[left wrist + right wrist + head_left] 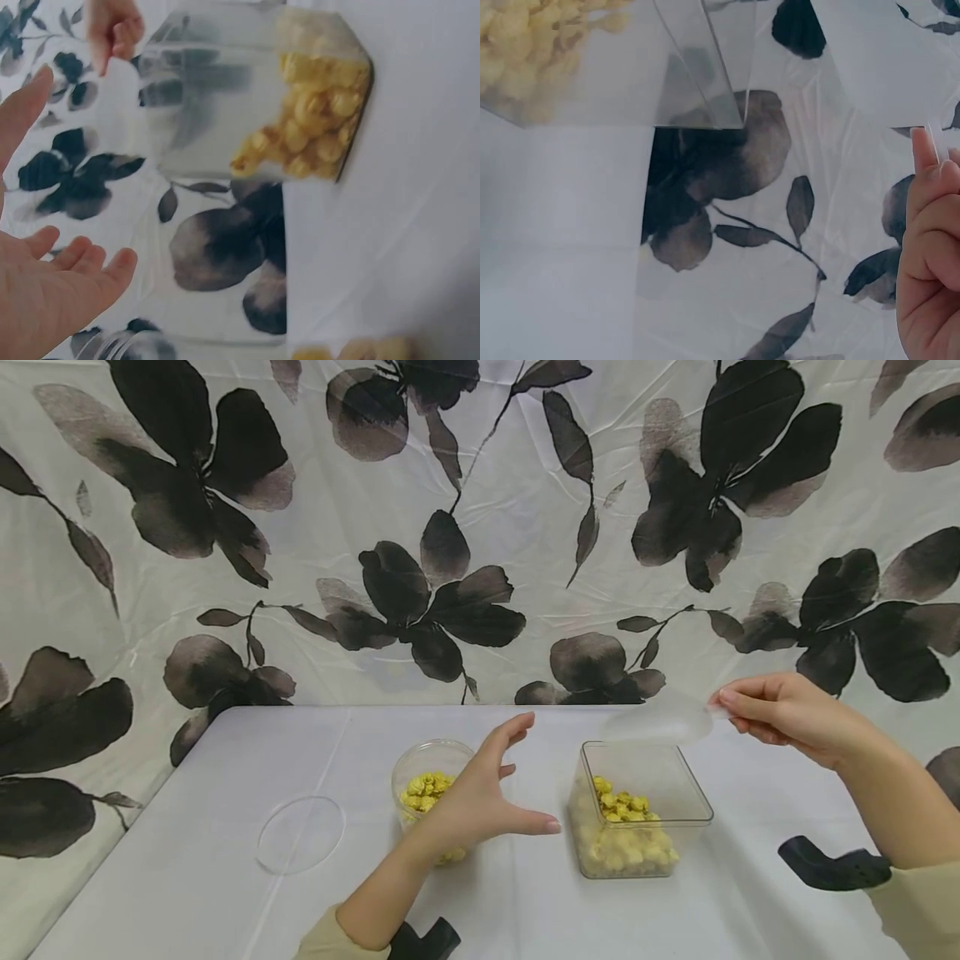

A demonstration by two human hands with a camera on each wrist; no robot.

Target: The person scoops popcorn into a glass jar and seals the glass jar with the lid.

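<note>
My right hand (798, 718) pinches the short handle of a frosted, see-through scoop (660, 720) between thumb and fingers. The scoop is held level above the back rim of a clear rectangular container (626, 852), which is partly filled with yellow popcorn (630, 806). My left hand (476, 802) hovers with thumb and fingers spread wide, left of that container, holding nothing. Behind it and partly hidden stands a round clear tub (431, 753) with yellow popcorn in it. In the right wrist view the scoop (889, 64) shows as a pale sheet above the fingertips.
A clear round lid (301, 835) lies flat on the white table (187, 877), left of the tub. Behind the table's back edge hangs a cloth (300, 527) with dark flowers. Black wrist mounts (834, 864) sit at both sleeves.
</note>
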